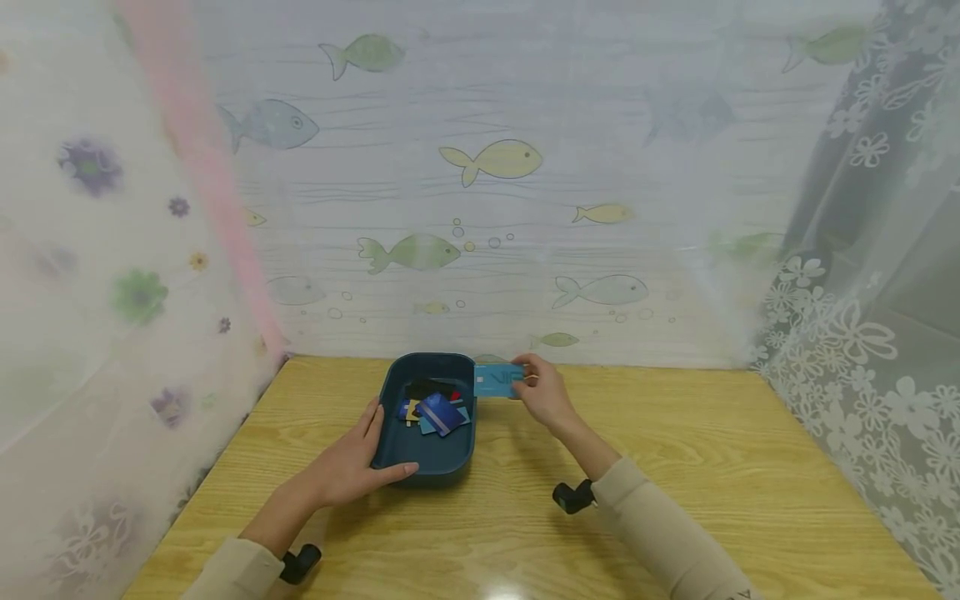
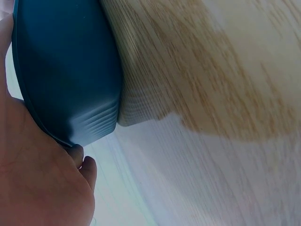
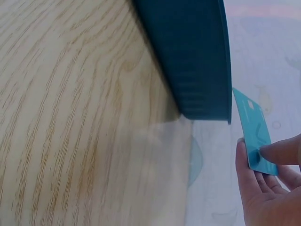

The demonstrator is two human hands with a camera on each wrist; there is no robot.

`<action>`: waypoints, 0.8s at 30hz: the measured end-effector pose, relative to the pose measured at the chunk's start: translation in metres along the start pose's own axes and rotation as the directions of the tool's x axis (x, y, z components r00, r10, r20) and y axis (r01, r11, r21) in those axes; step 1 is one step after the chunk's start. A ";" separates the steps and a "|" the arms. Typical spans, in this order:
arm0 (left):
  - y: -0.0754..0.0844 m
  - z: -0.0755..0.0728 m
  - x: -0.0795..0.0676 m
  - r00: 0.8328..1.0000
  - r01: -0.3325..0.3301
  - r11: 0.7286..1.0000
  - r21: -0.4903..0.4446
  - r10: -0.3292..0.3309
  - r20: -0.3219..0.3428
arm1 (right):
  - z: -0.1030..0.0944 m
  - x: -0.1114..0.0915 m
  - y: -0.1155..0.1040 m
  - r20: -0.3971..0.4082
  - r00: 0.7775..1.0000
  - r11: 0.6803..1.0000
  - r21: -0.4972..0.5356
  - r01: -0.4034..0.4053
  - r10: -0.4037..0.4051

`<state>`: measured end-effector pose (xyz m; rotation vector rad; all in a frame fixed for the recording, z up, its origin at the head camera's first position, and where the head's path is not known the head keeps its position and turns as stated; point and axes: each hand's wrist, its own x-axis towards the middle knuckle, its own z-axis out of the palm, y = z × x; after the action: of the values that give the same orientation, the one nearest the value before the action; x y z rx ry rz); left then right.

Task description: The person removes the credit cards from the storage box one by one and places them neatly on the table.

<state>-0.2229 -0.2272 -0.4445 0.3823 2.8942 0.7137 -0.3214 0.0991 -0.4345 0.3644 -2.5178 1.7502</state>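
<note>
A light-blue card marked VIP is pinched between thumb and fingers of my right hand. Its left end meets the right rim of a dark-blue plastic bin, near the far corner. The right wrist view shows the same card tilted, level with the bin's upper edge. My left hand grips the bin at its near left corner, fingers along the left side and thumb over the near rim. Inside the bin lie a dark-blue card, several other cards partly under it, and a black item.
The bin stands on a wood-grain table. A curtain printed with fish hangs behind the table's back edge, with flowered sheets at both sides. Black wrist devices sit under both forearms.
</note>
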 end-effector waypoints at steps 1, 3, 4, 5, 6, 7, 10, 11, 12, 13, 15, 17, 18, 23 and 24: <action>-0.001 0.001 0.000 1.000 0.002 1.000 0.001 -0.002 0.002 | -0.001 0.000 0.000 -0.001 1.000 1.000 0.003 -0.003 0.003; -0.002 0.002 0.001 1.000 0.006 1.000 0.003 -0.006 0.003 | -0.003 -0.001 0.001 -0.005 1.000 1.000 -0.005 -0.012 0.012; -0.003 0.002 0.002 1.000 0.008 1.000 0.006 -0.008 0.003 | -0.003 -0.001 0.001 -0.007 1.000 1.000 -0.008 -0.016 0.016; -0.003 0.003 0.002 1.000 0.009 1.000 0.007 -0.009 0.004 | -0.004 -0.002 0.002 -0.008 1.000 1.000 -0.014 -0.019 0.019; -0.003 0.003 0.002 1.000 0.007 1.000 0.006 -0.007 0.003 | -0.005 -0.002 0.002 -0.010 1.000 1.000 -0.019 -0.022 0.022; -0.003 0.003 0.002 1.000 0.006 1.000 0.006 -0.006 0.003 | -0.006 -0.002 0.002 -0.009 1.000 1.000 -0.020 -0.023 0.023; -0.004 0.003 0.001 1.000 0.004 1.000 0.005 -0.004 0.003 | -0.008 -0.002 0.003 -0.010 0.999 0.999 -0.025 -0.032 0.032; -0.004 0.003 0.001 1.000 0.003 1.000 0.005 -0.003 0.003 | -0.008 -0.002 0.004 -0.010 0.999 0.999 -0.027 -0.037 0.037; -0.004 0.003 0.001 1.000 0.004 1.000 0.005 -0.004 0.003 | -0.009 -0.002 0.004 -0.010 0.999 0.999 -0.030 -0.040 0.040; -0.004 0.003 0.001 1.000 0.004 1.000 0.004 -0.004 0.004 | -0.009 -0.001 0.005 -0.010 0.999 0.998 -0.032 -0.045 0.045; -0.004 0.003 0.002 1.000 0.005 1.000 0.005 -0.005 0.005 | -0.010 -0.001 0.006 -0.011 0.998 0.998 -0.035 -0.054 0.054; -0.004 0.003 0.002 1.000 0.005 1.000 0.007 -0.005 0.005 | -0.011 0.000 0.008 -0.007 0.998 0.998 -0.026 -0.065 0.064; -0.004 0.003 0.002 1.000 0.005 1.000 0.008 -0.005 0.005 | -0.011 0.001 0.010 -0.006 0.998 0.997 -0.024 -0.068 0.068; -0.005 0.004 0.002 1.000 0.004 1.000 0.016 -0.004 0.002 | -0.012 0.003 0.017 -0.007 0.996 0.996 -0.024 -0.091 0.091; -0.005 0.004 0.003 1.000 0.004 1.000 0.017 -0.004 0.000 | -0.012 0.004 0.018 -0.007 0.995 0.995 -0.020 -0.095 0.095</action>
<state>-0.2256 -0.2289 -0.4504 0.3788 2.9015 0.6889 -0.3300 0.1152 -0.4463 0.2422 -2.5875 1.7531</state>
